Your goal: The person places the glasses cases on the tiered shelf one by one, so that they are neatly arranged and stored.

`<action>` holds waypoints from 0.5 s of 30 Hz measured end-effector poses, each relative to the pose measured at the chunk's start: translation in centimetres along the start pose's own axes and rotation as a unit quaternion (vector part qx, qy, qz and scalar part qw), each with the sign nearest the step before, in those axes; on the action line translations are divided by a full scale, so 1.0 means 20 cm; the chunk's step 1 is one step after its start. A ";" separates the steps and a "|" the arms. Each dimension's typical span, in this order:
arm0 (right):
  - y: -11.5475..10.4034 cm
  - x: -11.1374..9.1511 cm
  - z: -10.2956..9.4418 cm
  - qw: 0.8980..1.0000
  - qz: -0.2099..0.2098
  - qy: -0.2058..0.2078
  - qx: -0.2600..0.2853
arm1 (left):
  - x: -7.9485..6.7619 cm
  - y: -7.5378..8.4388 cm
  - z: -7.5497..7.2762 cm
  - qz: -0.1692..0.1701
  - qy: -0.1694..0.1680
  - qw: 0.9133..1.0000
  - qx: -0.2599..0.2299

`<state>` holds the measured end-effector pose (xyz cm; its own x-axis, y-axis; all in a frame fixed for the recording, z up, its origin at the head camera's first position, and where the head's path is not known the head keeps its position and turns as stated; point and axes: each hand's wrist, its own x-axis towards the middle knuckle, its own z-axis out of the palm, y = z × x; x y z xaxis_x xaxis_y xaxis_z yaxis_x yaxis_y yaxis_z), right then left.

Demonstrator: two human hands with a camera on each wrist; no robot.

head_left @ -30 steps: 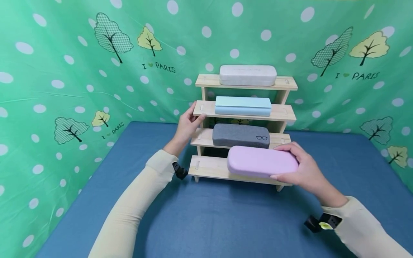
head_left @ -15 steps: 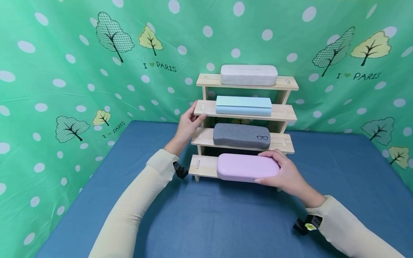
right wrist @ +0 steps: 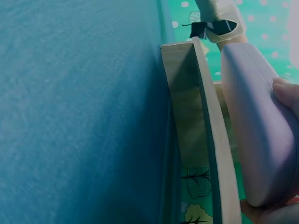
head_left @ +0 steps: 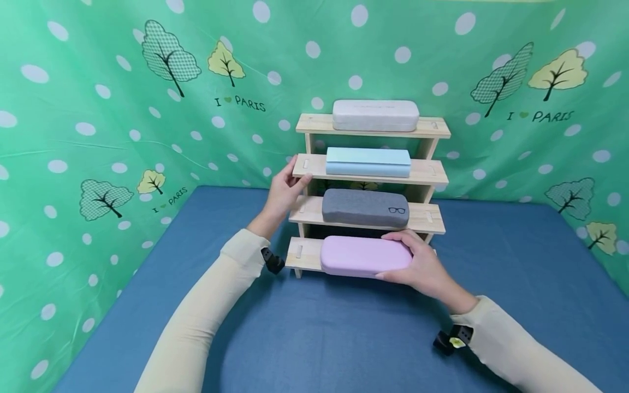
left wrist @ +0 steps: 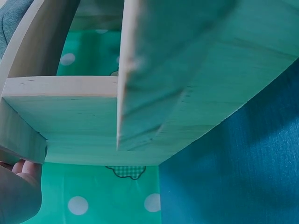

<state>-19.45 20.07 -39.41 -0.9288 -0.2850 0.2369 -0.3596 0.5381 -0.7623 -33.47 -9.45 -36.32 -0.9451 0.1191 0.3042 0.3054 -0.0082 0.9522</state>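
Note:
My right hand point(head_left: 420, 265) grips the right end of a lilac glasses case point(head_left: 361, 256), thumb at the front and fingers behind. The case lies level over the lowest step of a four-tier wooden display stand point(head_left: 427, 170); in the right wrist view the case point(right wrist: 257, 126) is close to the step's board point(right wrist: 217, 126), and I cannot tell whether they touch. My left hand point(head_left: 282, 192) holds the left end of the second step from the top, thumb on the front edge. In the left wrist view part of that hand point(left wrist: 21, 191) shows beside the stand's underside.
Higher steps bear a grey case point(head_left: 363, 208) with a glasses print, a light blue case point(head_left: 367, 162) and a whitish case point(head_left: 375, 115) on top. The stand is on a blue cloth point(head_left: 314, 333), before a green dotted curtain point(head_left: 255, 54).
My right hand has carried the lilac case left and down from in front of the stand's right side to over the lowest step. My left hand keeps its hold on the stand.

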 end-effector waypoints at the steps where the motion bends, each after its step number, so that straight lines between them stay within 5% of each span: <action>1: 0.00 0.00 0.00 1.000 0.001 0.000 0.000 | 0.00 0.00 0.00 0.001 0.000 1.000 0.000; 15: 0.00 0.00 0.05 1.000 0.020 0.012 0.017 | 0.00 0.00 0.00 0.002 -0.002 1.000 0.000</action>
<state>-19.26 19.24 -39.96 -0.9445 -0.2438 0.2202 -0.3191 0.5213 -0.7915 -33.36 -9.48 -36.27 -0.9433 0.1240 0.3080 0.3094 -0.0080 0.9509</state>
